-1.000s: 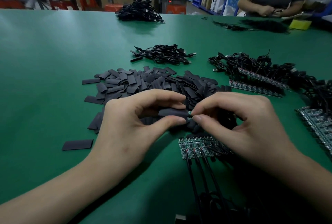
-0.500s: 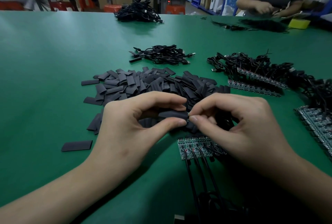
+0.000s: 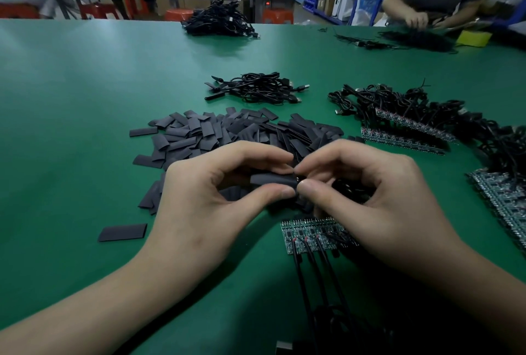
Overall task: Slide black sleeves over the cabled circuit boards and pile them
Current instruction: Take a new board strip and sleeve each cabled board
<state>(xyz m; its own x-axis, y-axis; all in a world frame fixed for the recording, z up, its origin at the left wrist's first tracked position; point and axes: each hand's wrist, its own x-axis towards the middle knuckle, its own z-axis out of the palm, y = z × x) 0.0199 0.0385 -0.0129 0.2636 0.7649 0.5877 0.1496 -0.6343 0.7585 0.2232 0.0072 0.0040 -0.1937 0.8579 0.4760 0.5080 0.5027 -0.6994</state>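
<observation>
The left hand [image 3: 205, 198] is pinching one sleeve [image 3: 270, 179] between thumb and forefinger at the centre of the frame. The sleeve is lying with its long axis running left to right, its mouth facing the right hand [image 3: 370, 198]. That hand's thumb and forefinger are pinching narrowly at the mouth, tip to tip with the left thumb, on a board [image 3: 297, 179] of which only a glint is showing; how far it is sitting inside I cannot tell. The coming push is looking like one along that axis, right to left, the right hand feeding and the left bracing. Behind the hands a sleeve pile [image 3: 227, 132] is spreading over the table [image 3: 85, 98], too many to count, with one stray sleeve [image 3: 122, 232] lying apart at lower left. Just below the hands one board strip [image 3: 310, 233] is lying with three cables [image 3: 299, 272] trailing toward the bottom edge. At right two more strips [image 3: 398, 139] are sitting beside tangled cable, and above centre one small bundle heap [image 3: 256, 88] is lying, likely the finished pieces
</observation>
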